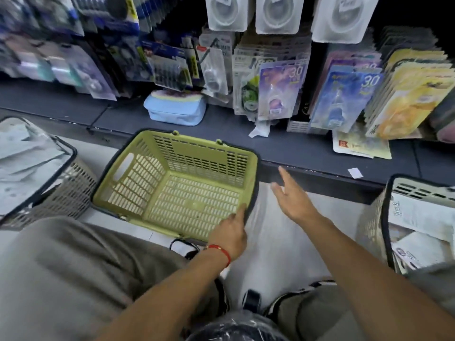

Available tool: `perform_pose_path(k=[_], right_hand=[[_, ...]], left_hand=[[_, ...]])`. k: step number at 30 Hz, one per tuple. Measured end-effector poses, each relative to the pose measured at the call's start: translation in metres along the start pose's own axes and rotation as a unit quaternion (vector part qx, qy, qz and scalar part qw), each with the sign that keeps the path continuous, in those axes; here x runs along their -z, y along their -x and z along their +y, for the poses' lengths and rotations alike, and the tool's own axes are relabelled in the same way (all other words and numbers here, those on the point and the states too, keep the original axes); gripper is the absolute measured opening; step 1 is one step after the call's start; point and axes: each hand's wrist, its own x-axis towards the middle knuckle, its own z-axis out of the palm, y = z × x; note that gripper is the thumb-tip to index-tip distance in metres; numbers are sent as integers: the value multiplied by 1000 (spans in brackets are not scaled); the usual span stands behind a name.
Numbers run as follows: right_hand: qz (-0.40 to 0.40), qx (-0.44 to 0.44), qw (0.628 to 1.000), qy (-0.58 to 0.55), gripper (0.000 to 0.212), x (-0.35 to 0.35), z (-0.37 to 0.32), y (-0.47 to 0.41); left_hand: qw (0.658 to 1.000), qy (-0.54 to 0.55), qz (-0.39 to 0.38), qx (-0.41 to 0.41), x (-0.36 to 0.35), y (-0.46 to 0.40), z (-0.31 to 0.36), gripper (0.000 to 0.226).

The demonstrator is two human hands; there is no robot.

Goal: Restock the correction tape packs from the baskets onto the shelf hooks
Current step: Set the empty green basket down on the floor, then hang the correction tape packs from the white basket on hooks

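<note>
A grey basket at far left holds packs. The green basket sits tilted on the floor. The left hand grasps its near right corner. The right hand hovers released, fingers straight. Packs hang on the shelf hooks. Another grey basket stands at far right.

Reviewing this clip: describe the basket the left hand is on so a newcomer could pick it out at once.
Start at the dark shelf ledge running across the picture below the hanging packs. On the floor just in front of it, in the middle, sits the green basket, with the left hand at its near right corner. It alone is green and empty; the grey baskets either side hold packs.
</note>
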Motion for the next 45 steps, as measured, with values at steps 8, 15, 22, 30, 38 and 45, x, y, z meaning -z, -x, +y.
perform_pose_path(k=[8,15,22,30,38,45], right_hand=[[208,-229,923,227,78,69,79,57],[378,-247,891,-51,53,75,73,63],[314,-273,876,-245,23,95,58,69],[186,-230,839,-456,35,76,26,55],[-64,-191,860,-468,60,72,21,8],[269,-92,950,-130,21,169,74,13]], left_hand=[[973,-29,78,214,49,-28,-25,85],[990,30,127,-55,42,-37,109,72],[967,253,-26,-24,-2,-48,181,44],[931,347,-15,110,-31,-66,174,43],[945,280,130,111,-35,-95,138,45],[951,224,168,127,-36,-97,134,30]])
